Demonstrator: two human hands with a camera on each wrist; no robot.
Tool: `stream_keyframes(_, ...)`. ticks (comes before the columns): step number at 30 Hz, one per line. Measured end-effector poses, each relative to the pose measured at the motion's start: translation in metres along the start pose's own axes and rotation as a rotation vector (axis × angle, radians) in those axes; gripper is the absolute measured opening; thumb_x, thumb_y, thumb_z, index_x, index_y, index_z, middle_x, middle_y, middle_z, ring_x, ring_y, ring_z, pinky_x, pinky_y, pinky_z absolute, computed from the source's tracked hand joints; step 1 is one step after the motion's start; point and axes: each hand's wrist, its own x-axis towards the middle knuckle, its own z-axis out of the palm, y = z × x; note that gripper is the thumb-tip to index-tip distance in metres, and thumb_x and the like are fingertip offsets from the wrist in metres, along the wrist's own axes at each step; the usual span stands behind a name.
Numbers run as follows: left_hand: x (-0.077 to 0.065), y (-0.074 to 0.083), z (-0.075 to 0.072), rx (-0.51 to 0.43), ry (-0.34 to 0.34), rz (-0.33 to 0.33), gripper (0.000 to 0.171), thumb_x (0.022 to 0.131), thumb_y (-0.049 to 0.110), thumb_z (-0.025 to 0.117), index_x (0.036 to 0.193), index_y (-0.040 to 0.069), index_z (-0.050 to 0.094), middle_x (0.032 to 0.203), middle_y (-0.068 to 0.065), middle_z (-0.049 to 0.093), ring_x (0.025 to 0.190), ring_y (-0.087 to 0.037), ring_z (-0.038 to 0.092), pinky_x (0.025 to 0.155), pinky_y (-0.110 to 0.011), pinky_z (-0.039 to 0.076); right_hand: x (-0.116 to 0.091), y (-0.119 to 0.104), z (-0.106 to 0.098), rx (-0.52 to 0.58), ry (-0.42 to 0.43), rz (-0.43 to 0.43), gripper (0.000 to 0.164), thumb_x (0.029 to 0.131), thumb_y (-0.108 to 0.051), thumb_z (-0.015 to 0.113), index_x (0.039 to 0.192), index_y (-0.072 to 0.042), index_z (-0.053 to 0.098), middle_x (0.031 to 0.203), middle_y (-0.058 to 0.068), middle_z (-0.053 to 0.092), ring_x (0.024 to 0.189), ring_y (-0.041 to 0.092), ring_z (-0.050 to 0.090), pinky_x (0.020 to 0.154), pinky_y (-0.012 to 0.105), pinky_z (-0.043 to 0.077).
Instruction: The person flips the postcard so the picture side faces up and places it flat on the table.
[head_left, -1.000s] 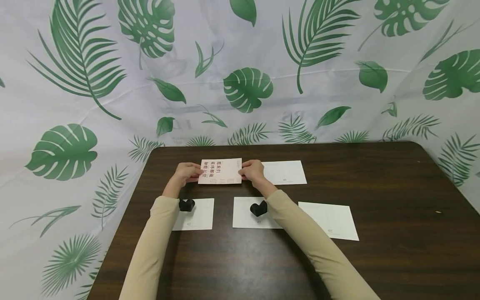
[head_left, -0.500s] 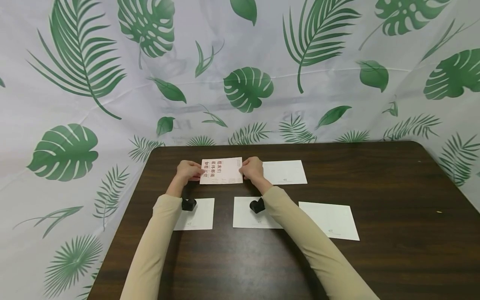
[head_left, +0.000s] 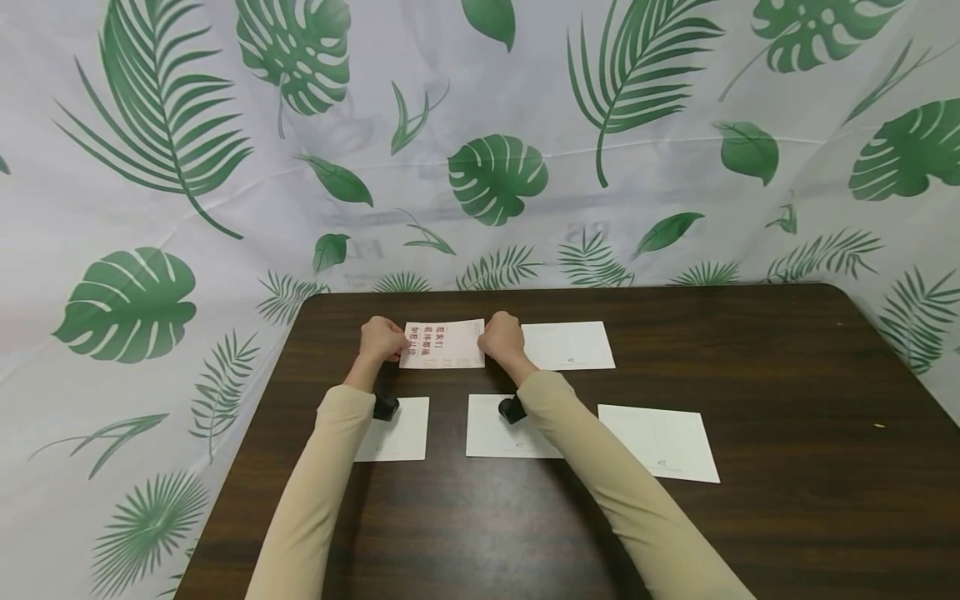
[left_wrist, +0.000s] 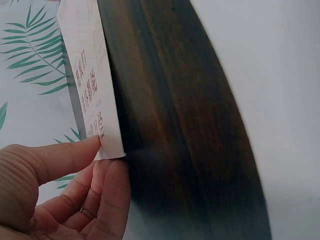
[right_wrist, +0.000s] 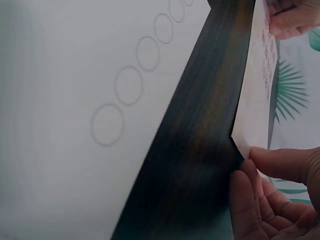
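Observation:
A pale pink postcard (head_left: 444, 346) with red Chinese lettering is held between both hands near the far side of the table. My left hand (head_left: 382, 340) pinches its left end; in the left wrist view the thumb lies over the printed face of the card (left_wrist: 90, 85), with the fingers behind. At the opposite end, my right hand (head_left: 501, 337) pinches the card's edge. The right wrist view shows that thumb and the curled fingers of the right hand (right_wrist: 275, 195) at a corner of the card (right_wrist: 252, 100).
White postcards lie on the dark wooden table (head_left: 795, 367): one (head_left: 573, 346) beside the right hand, and nearer ones at left (head_left: 401, 429), middle (head_left: 491, 429) and right (head_left: 667, 442). A leaf-patterned cloth (head_left: 495, 100) hangs behind the table. Black wrist cameras overlap two cards.
My left hand has shifted slightly right and up, and the right hand slightly up. Both wrists have turned a little, and the pink postcard's lettering looks more slanted. Both hands kept their pinch.

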Motion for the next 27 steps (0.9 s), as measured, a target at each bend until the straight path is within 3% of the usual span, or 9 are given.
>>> stream_keyframes(4, -0.002, 0.005, 0.001, 0.083, 0.015, 0.003, 0.012, 0.077, 0.000, 0.064, 0.085, -0.007, 0.069, 0.070, -0.012, 0.061, 0.053, -0.014, 0.059, 0.051, -0.026, 0.055, -0.001, -0.002, -0.001, -0.025, 0.009, -0.006, 0.040, 0.073, 0.004, 0.052, 0.047, -0.015, 0.029, 0.044, -0.003, 0.023, 0.044, 0.014, 0.023, 0.038, 0.024, 0.022)
stream_keyframes(9, -0.002, 0.007, 0.004, 0.188, 0.028, 0.009, 0.009, 0.079, 0.005, 0.063, 0.081, -0.002, 0.069, 0.086, -0.018, 0.065, 0.050, -0.014, 0.060, 0.046, -0.023, 0.050, 0.000, -0.003, 0.000, -0.081, -0.004, 0.003, 0.039, 0.076, 0.002, 0.055, 0.052, -0.014, 0.030, 0.049, -0.002, 0.025, 0.048, 0.016, 0.031, 0.041, 0.027, 0.031)
stream_keyframes(14, -0.001, 0.004, 0.006, 0.171, 0.043, 0.007, 0.009, 0.078, 0.006, 0.066, 0.082, -0.002, 0.069, 0.087, -0.017, 0.065, 0.050, -0.012, 0.058, 0.046, -0.021, 0.049, 0.002, -0.002, 0.000, -0.071, -0.024, 0.004, 0.037, 0.076, 0.002, 0.056, 0.049, -0.014, 0.035, 0.045, -0.001, 0.034, 0.043, 0.015, 0.038, 0.040, 0.025, 0.036)
stream_keyframes(18, 0.000, -0.003, 0.005, 0.028, 0.032, -0.003, 0.013, 0.077, 0.004, 0.069, 0.087, -0.005, 0.069, 0.083, -0.016, 0.063, 0.053, -0.013, 0.058, 0.050, -0.022, 0.052, 0.002, 0.003, -0.003, 0.019, -0.027, 0.017, 0.030, 0.076, 0.001, 0.058, 0.049, -0.009, 0.051, 0.041, 0.002, 0.049, 0.036, 0.013, 0.048, 0.036, 0.022, 0.039)
stream_keyframes(23, 0.001, -0.011, -0.003, -0.268, -0.019, -0.056, 0.022, 0.083, 0.005, 0.067, 0.100, -0.009, 0.065, 0.088, -0.015, 0.060, 0.060, -0.014, 0.060, 0.056, -0.023, 0.055, 0.000, 0.006, -0.020, 0.315, -0.026, 0.045, 0.007, 0.080, -0.002, 0.066, 0.080, 0.005, 0.065, 0.063, 0.015, 0.065, 0.047, 0.016, 0.060, 0.044, 0.023, 0.051)
stream_keyframes(27, 0.003, -0.012, -0.009, -0.471, -0.060, -0.112, 0.026, 0.087, 0.007, 0.064, 0.108, -0.008, 0.061, 0.091, -0.012, 0.062, 0.064, -0.011, 0.060, 0.062, -0.023, 0.055, 0.000, 0.008, -0.038, 0.515, -0.047, 0.085, 0.018, 0.081, -0.002, 0.069, 0.095, 0.008, 0.063, 0.079, 0.018, 0.066, 0.053, 0.014, 0.062, 0.050, 0.024, 0.054)
